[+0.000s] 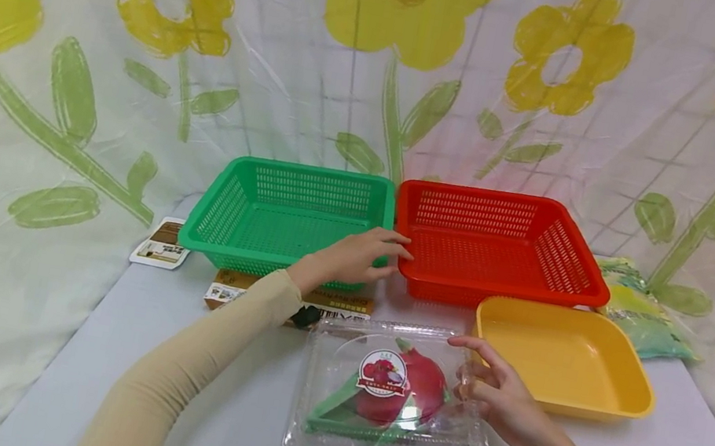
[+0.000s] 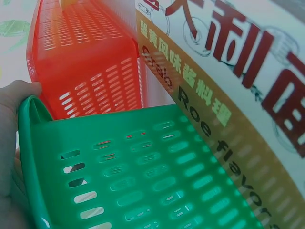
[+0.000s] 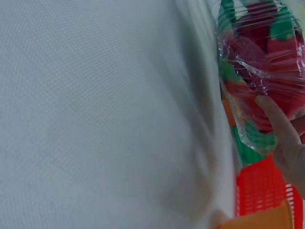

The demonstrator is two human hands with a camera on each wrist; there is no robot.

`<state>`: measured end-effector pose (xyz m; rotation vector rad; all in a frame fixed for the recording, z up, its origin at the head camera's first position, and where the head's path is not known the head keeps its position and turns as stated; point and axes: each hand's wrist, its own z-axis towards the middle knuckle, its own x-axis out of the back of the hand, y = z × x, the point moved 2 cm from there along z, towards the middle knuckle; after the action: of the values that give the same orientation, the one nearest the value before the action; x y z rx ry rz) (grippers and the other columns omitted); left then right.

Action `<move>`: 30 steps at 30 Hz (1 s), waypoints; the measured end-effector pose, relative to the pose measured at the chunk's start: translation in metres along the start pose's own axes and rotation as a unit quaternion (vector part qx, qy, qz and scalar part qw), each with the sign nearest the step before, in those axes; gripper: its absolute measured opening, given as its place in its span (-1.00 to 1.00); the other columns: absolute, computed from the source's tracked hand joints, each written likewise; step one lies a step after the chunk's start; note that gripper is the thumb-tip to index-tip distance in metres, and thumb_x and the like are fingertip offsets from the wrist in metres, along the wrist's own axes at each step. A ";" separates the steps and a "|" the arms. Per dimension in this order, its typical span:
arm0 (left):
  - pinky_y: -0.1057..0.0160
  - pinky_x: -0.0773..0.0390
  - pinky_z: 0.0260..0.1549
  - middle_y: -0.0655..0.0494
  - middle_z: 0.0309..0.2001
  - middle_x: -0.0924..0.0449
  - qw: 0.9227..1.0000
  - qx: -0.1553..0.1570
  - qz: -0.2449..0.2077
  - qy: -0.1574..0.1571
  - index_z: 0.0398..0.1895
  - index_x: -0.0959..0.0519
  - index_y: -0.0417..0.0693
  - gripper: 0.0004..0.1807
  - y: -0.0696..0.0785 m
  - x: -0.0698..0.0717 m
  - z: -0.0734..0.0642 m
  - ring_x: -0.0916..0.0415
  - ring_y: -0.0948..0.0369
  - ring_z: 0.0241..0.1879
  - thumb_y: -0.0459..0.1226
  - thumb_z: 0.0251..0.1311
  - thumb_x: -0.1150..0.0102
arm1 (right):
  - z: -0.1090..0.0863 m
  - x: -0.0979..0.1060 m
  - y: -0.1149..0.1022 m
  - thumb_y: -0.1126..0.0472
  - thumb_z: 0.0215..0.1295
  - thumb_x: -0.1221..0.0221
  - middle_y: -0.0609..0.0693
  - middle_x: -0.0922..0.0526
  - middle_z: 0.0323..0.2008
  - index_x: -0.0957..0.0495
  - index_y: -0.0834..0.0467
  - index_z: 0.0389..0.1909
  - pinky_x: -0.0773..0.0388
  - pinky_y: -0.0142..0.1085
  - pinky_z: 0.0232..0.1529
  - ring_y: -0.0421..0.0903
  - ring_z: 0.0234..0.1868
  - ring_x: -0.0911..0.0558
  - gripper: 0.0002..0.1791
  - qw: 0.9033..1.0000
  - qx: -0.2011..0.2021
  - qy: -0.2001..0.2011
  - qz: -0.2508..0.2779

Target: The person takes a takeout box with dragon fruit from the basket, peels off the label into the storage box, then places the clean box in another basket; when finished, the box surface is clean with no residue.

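Observation:
A clear plastic clamshell box [image 1: 340, 363] with a round label lies in front of me on the table. Inside it is a red dragon fruit [image 1: 424, 390] with green leafy tips. My right hand [image 1: 492, 394] holds the box by its right side, index finger stretched along the far corner; the right wrist view shows a fingertip against the plastic. My left hand [image 1: 359, 255] reaches over the right end of the green basket [image 1: 224, 247], fingers loosely extended toward the red basket [image 1: 574, 299]. In the left wrist view its fingers are beside the green rim, partly hidden.
A yellow tray [image 1: 555, 405] stands right of the box, before the red basket. Behind it lies a green-yellow bag [image 1: 651, 327]. A printed carton [image 1: 343, 303] lies before the green basket, near a small dark object [image 1: 307, 316]. A white-edged packet [image 1: 161, 244] lies far left.

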<state>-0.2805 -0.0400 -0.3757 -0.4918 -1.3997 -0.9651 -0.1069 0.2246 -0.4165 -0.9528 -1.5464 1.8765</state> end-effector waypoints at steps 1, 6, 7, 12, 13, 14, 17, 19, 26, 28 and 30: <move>0.12 -0.36 0.27 -0.05 0.39 -0.32 1.000 0.000 0.001 0.001 0.25 -0.53 -0.02 -0.60 0.000 0.000 0.000 -0.22 0.06 0.36 -0.23 0.37 -0.13 | 0.001 0.000 0.002 0.48 0.33 0.04 -0.08 -0.47 -0.27 -0.32 -0.06 0.35 -0.63 -0.18 -0.13 -0.18 -0.23 -0.54 -0.38 1.000 -0.001 0.005 -0.001; 0.12 -0.37 0.26 -0.05 0.39 -0.32 1.000 -0.001 0.003 0.006 0.25 -0.54 -0.02 -0.60 0.001 0.000 -0.001 -0.22 0.07 0.36 -0.22 0.37 -0.14 | 0.005 -0.001 0.011 0.48 0.34 0.03 -0.03 -0.45 -0.25 -0.32 -0.04 0.34 -0.63 -0.23 -0.18 -0.17 -0.23 -0.54 -0.39 1.000 -0.004 0.023 -0.008; 0.12 -0.37 0.26 -0.04 0.39 -0.32 1.000 -0.001 0.003 0.006 0.25 -0.54 -0.01 -0.60 0.001 -0.001 -0.001 -0.22 0.08 0.36 -0.22 0.37 -0.14 | 0.005 -0.001 0.013 0.48 0.34 0.02 -0.02 -0.45 -0.25 -0.32 -0.04 0.34 -0.63 -0.26 -0.19 -0.18 -0.23 -0.54 -0.39 1.000 -0.004 0.025 -0.010; 0.13 -0.38 0.26 -0.01 0.40 -0.31 1.000 0.007 0.002 0.002 0.26 -0.53 0.02 -0.60 0.002 -0.002 -0.002 -0.21 0.09 0.37 -0.21 0.37 -0.14 | 0.006 0.000 0.019 0.47 0.33 0.01 0.01 -0.44 -0.23 -0.32 -0.04 0.35 -0.62 -0.32 -0.22 -0.18 -0.23 -0.53 -0.39 0.999 -0.003 0.028 -0.019; 0.14 -0.37 0.26 0.01 0.40 -0.31 1.000 0.010 0.005 0.000 0.26 -0.53 0.03 -0.60 0.002 -0.002 -0.002 -0.21 0.10 0.37 -0.21 0.38 -0.14 | 0.006 0.000 0.020 0.47 0.33 0.01 0.01 -0.44 -0.24 -0.31 -0.03 0.35 -0.62 -0.32 -0.22 -0.18 -0.22 -0.53 -0.39 0.999 -0.002 0.027 -0.020; 0.14 -0.37 0.26 0.01 0.40 -0.30 1.000 0.012 0.005 -0.002 0.27 -0.53 0.04 -0.60 0.002 -0.001 -0.003 -0.20 0.10 0.37 -0.20 0.38 -0.13 | 0.006 0.000 0.021 0.47 0.33 0.01 0.00 -0.44 -0.24 -0.31 -0.02 0.36 -0.62 -0.32 -0.22 -0.18 -0.23 -0.53 -0.39 0.999 0.000 0.025 -0.019; 0.14 -0.37 0.27 0.02 0.40 -0.31 1.000 0.017 0.006 -0.006 0.27 -0.52 0.04 -0.59 0.002 0.001 -0.004 -0.21 0.10 0.37 -0.19 0.38 -0.13 | 0.008 0.000 0.022 0.47 0.33 0.01 0.00 -0.43 -0.23 -0.30 -0.01 0.37 -0.62 -0.32 -0.21 -0.17 -0.22 -0.53 -0.38 1.000 0.003 0.023 -0.019; 0.13 -0.36 0.27 0.02 0.40 -0.31 1.000 0.019 0.005 -0.009 0.28 -0.51 0.04 -0.58 0.002 0.004 -0.005 -0.22 0.10 0.37 -0.18 0.39 -0.12 | 0.008 0.000 0.022 0.47 0.34 0.02 0.01 -0.41 -0.23 -0.28 0.00 0.39 -0.62 -0.30 -0.20 -0.17 -0.23 -0.53 -0.37 0.999 0.001 0.026 -0.021; 0.11 -0.36 0.28 -0.02 0.36 -0.37 1.000 0.009 0.004 0.008 0.27 -0.53 -0.01 -0.59 0.001 0.013 -0.012 -0.27 0.07 0.34 -0.17 0.40 -0.11 | 0.011 0.004 0.019 0.42 0.30 -0.02 0.11 -0.41 -0.24 -0.22 0.05 0.45 -0.66 -0.21 -0.25 -0.12 -0.27 -0.53 -0.32 0.991 -0.042 0.070 -0.105; 0.10 -0.36 0.28 -0.03 0.35 -0.38 1.000 0.004 0.002 0.015 0.26 -0.53 -0.02 -0.60 0.001 0.015 -0.015 -0.27 0.06 0.34 -0.18 0.40 -0.11 | 0.011 0.006 0.017 0.41 0.29 -0.04 0.16 -0.44 -0.25 -0.21 0.06 0.45 -0.67 -0.17 -0.26 -0.08 -0.26 -0.56 -0.31 0.985 -0.052 0.071 -0.149; 0.10 -0.36 0.27 -0.04 0.34 -0.38 1.000 0.000 -0.003 0.021 0.26 -0.53 -0.02 -0.60 0.001 0.016 -0.018 -0.28 0.06 0.33 -0.17 0.40 -0.10 | 0.011 0.008 0.013 0.39 0.30 -0.05 0.20 -0.46 -0.26 -0.22 0.07 0.45 -0.67 -0.14 -0.26 -0.03 -0.25 -0.58 -0.33 0.979 -0.057 0.063 -0.186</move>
<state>-0.2702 -0.0581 -0.3632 -0.4659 -1.3632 -0.9752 -0.1195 0.2213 -0.4298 -0.7504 -1.6382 1.4534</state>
